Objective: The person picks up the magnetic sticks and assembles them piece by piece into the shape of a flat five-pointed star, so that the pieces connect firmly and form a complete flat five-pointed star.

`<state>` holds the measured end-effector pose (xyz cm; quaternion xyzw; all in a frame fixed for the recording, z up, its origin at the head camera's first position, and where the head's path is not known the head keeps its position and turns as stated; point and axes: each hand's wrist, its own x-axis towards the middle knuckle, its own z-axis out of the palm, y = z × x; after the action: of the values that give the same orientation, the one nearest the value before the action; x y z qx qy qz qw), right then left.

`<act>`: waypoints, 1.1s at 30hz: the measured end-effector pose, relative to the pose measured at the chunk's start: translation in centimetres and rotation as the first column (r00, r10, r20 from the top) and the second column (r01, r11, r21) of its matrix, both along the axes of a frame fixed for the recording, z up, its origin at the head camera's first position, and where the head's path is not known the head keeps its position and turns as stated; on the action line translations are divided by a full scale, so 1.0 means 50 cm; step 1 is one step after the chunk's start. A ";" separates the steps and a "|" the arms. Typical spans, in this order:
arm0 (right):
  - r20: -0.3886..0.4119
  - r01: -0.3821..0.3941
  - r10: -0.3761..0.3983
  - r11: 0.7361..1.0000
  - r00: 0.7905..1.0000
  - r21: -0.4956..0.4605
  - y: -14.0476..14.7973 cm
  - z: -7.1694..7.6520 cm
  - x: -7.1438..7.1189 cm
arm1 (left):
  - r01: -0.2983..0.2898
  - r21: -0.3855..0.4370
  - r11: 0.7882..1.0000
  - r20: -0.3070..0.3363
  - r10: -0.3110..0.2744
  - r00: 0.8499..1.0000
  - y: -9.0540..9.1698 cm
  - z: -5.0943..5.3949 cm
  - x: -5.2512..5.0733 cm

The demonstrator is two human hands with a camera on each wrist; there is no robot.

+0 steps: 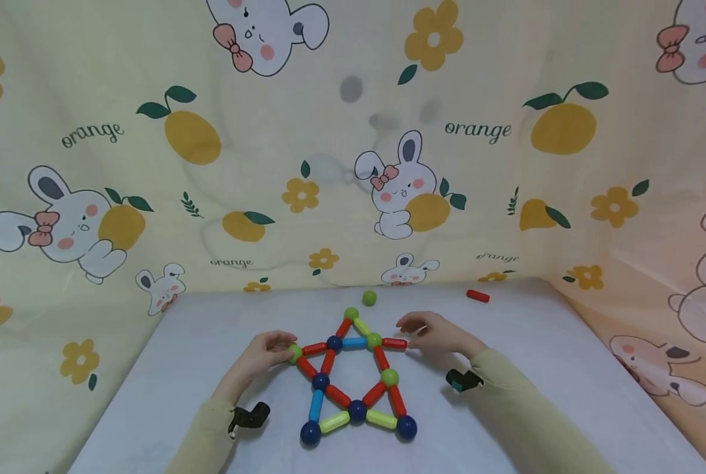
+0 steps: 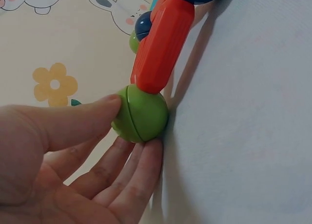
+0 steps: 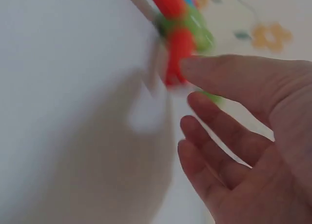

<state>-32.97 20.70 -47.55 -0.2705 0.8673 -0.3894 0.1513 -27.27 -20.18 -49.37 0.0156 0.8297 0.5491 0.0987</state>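
A star-shaped frame of coloured rods and balls lies on the white table. My left hand [image 1: 264, 355] pinches the green ball [image 2: 146, 114] at its left corner between thumb and fingers; a red rod [image 2: 165, 43] runs from that ball to a dark blue ball. My right hand [image 1: 438, 334] is beside the frame's right side, at the free end of a red rod [image 1: 394, 343] joined to a green ball [image 1: 374, 340]. In the right wrist view its thumb tip overlaps the blurred red rod [image 3: 179, 58], the fingers spread apart below; whether they touch cannot be told.
Behind the frame sits a loose green ball [image 1: 369, 298]. Farther right at the back lies a loose red rod [image 1: 478, 296]. Dark blue balls [image 1: 310, 433] form the near corners. A printed cloth [image 1: 329, 131] hangs behind the white table [image 1: 211, 316].
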 end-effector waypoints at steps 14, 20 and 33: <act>-0.261 0.275 -0.274 0.961 0.926 -0.036 0.209 0.009 -0.038 | -0.012 0.018 1.000 -0.003 0.012 1.000 -0.002 -0.007 0.005; -0.211 0.389 -0.382 0.921 0.900 -0.006 0.260 0.004 -0.055 | -0.003 0.034 0.999 -0.015 0.004 1.000 -0.002 -0.005 0.005; -0.169 0.361 -0.351 0.932 0.921 0.033 0.290 -0.002 -0.081 | -0.022 0.025 0.999 -0.013 0.022 1.000 -0.002 -0.012 0.002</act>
<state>-37.03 35.21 -47.64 -0.1338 0.9234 -0.3595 0.0163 -27.16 -20.29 -49.97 0.0113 0.8236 0.5604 0.0869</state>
